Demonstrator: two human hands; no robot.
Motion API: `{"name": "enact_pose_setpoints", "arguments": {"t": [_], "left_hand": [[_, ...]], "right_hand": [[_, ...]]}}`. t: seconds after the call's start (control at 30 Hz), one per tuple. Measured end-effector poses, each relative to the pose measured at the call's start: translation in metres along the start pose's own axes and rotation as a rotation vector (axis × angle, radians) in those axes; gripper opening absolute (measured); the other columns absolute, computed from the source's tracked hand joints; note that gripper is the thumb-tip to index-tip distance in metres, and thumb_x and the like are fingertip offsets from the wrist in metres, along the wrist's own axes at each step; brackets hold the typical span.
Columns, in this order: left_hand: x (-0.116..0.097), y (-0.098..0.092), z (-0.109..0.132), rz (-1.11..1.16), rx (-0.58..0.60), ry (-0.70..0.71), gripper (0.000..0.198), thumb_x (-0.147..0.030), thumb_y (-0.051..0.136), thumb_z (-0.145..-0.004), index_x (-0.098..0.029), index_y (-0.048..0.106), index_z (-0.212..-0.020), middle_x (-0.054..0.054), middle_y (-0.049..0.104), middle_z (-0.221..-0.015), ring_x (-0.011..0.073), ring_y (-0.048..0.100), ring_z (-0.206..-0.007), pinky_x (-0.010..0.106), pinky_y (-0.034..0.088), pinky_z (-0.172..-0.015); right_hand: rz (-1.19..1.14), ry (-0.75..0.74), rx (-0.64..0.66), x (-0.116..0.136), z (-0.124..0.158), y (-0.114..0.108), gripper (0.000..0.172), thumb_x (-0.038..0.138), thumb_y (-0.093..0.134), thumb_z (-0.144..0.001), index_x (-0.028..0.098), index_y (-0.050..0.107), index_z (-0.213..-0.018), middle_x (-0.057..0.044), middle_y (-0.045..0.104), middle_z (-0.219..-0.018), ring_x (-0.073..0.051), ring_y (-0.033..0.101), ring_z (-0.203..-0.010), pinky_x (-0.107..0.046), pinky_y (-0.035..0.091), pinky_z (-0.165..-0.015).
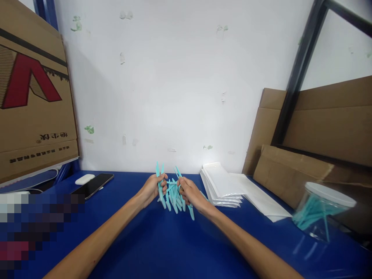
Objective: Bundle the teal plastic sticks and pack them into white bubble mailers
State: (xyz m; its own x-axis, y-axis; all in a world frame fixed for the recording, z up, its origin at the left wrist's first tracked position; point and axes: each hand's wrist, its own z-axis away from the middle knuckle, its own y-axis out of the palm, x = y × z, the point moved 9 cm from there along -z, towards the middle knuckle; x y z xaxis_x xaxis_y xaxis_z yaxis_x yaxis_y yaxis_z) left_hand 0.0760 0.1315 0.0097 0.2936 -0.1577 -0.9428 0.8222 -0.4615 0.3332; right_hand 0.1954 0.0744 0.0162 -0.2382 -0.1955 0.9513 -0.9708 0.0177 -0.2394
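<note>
My left hand point(154, 189) is closed around a couple of slim turquoise plastic sticks point(157, 169), shaped like eyebrow razors. Their narrow ends point up above my thumb. In my right hand point(188, 190), closed too, more of these sticks point(177, 171) are pinched, tips up and tilted left. A loose pile of matching sticks point(173, 195) lies on the blue table between and below both hands, its wider rounded ends toward me. My fingers hide part of the pile and the exact number held.
White padded envelopes point(222, 184) are stacked right of my hands. Farther right stands a clear jar point(319, 213) with a white lid and turquoise sticks inside. A phone point(93, 185) and a white case point(84, 179) lie left. Cardboard boxes point(35, 116) flank the blue table point(174, 248).
</note>
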Motion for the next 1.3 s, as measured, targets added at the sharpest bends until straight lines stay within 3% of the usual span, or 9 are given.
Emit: {"name": "enact_pose_setpoints", "arguments": {"t": [0.23, 0.47, 0.6, 0.7, 0.77, 0.87, 1.0, 1.2, 1.3], "left_hand": [[-0.001, 0.007, 0.005, -0.068, 0.01, 0.037, 0.03, -0.044, 0.068, -0.083, -0.016, 0.058, -0.084, -0.011, 0.029, -0.054, 0.0025, 0.019, -0.037, 0.016, 0.012, -0.036], [-0.008, 0.024, 0.017, -0.252, 0.056, 0.147, 0.042, -0.053, 0.078, -0.073, -0.015, 0.061, -0.076, -0.01, 0.029, -0.05, 0.0019, 0.014, -0.04, 0.018, 0.008, -0.038], [-0.008, 0.022, 0.017, -0.179, 0.041, 0.145, 0.042, -0.053, 0.076, -0.076, -0.013, 0.061, -0.072, -0.01, 0.028, -0.046, 0.0016, 0.014, -0.039, 0.018, 0.009, -0.037], [-0.019, 0.008, 0.012, -0.035, -0.022, 0.187, 0.037, -0.045, 0.079, -0.075, -0.012, 0.062, -0.072, -0.011, 0.026, -0.048, 0.0012, 0.016, -0.038, 0.016, 0.012, -0.036], [-0.032, -0.01, 0.007, 0.037, -0.094, 0.241, 0.034, -0.041, 0.079, -0.076, -0.011, 0.064, -0.079, -0.012, 0.025, -0.052, 0.0009, 0.016, -0.038, 0.015, 0.012, -0.034], [-0.048, -0.043, 0.0, 0.087, -0.209, 0.294, 0.029, -0.038, 0.073, -0.082, -0.011, 0.063, -0.084, -0.011, 0.028, -0.055, 0.0007, 0.019, -0.037, 0.013, 0.013, -0.032], [-0.049, -0.079, -0.008, 0.104, -0.314, 0.245, 0.021, -0.028, 0.068, -0.086, -0.011, 0.059, -0.078, -0.007, 0.039, -0.055, 0.0022, 0.03, -0.038, 0.012, 0.016, -0.03], [-0.033, -0.09, -0.013, 0.048, -0.357, 0.098, 0.018, -0.023, 0.061, -0.09, -0.013, 0.054, -0.077, 0.004, 0.06, -0.06, 0.0073, 0.046, -0.04, 0.013, 0.017, -0.029], [-0.03, -0.088, -0.013, 0.004, -0.358, 0.074, 0.017, -0.025, 0.055, -0.094, -0.014, 0.053, -0.081, 0.012, 0.07, -0.071, 0.0116, 0.058, -0.048, 0.014, 0.019, -0.03]], "right_hand": [[0.004, -0.087, 0.066, 0.007, 0.005, 0.016, 0.046, 0.068, 0.032, -0.096, 0.024, 0.041, -0.087, 0.012, 0.037, -0.048, -0.008, 0.035, -0.034, -0.018, 0.03, -0.034], [-0.03, -0.151, 0.088, 0.015, 0.009, 0.027, 0.054, 0.073, 0.03, -0.093, 0.022, 0.045, -0.084, 0.009, 0.045, -0.048, -0.009, 0.039, -0.034, -0.019, 0.032, -0.035], [-0.081, -0.056, 0.136, 0.013, 0.01, 0.031, 0.063, 0.075, 0.031, -0.092, 0.018, 0.055, -0.088, 0.004, 0.053, -0.055, -0.009, 0.044, -0.036, -0.021, 0.035, -0.036], [-0.042, 0.009, 0.15, 0.011, 0.011, 0.028, 0.07, 0.072, 0.021, -0.095, 0.015, 0.062, -0.094, -0.005, 0.064, -0.069, -0.015, 0.061, -0.05, -0.026, 0.047, -0.046], [0.208, -0.068, 0.054, 0.019, 0.006, 0.014, 0.069, 0.061, 0.013, -0.101, 0.015, 0.065, -0.1, -0.008, 0.07, -0.08, -0.018, 0.068, -0.066, -0.027, 0.051, -0.058], [0.675, -0.231, -0.068, 0.036, -0.009, -0.002, 0.05, 0.043, 0.023, -0.106, 0.02, 0.067, -0.106, -0.007, 0.073, -0.094, -0.019, 0.069, -0.088, -0.029, 0.048, -0.077], [0.903, -0.277, 0.028, 0.034, -0.045, 0.009, 0.024, 0.033, 0.052, -0.098, 0.021, 0.072, -0.104, -0.01, 0.074, -0.106, -0.025, 0.064, -0.105, -0.033, 0.043, -0.088], [1.086, -0.255, 0.113, 0.015, -0.079, 0.046, 0.005, 0.018, 0.069, -0.084, 0.016, 0.074, -0.081, -0.017, 0.075, -0.095, -0.032, 0.06, -0.112, -0.045, 0.031, -0.103], [1.053, -0.262, 0.094, 0.013, -0.081, 0.05, 0.011, 0.01, 0.065, -0.084, 0.017, 0.073, -0.08, -0.017, 0.075, -0.097, -0.029, 0.06, -0.115, -0.044, 0.024, -0.108]]}}
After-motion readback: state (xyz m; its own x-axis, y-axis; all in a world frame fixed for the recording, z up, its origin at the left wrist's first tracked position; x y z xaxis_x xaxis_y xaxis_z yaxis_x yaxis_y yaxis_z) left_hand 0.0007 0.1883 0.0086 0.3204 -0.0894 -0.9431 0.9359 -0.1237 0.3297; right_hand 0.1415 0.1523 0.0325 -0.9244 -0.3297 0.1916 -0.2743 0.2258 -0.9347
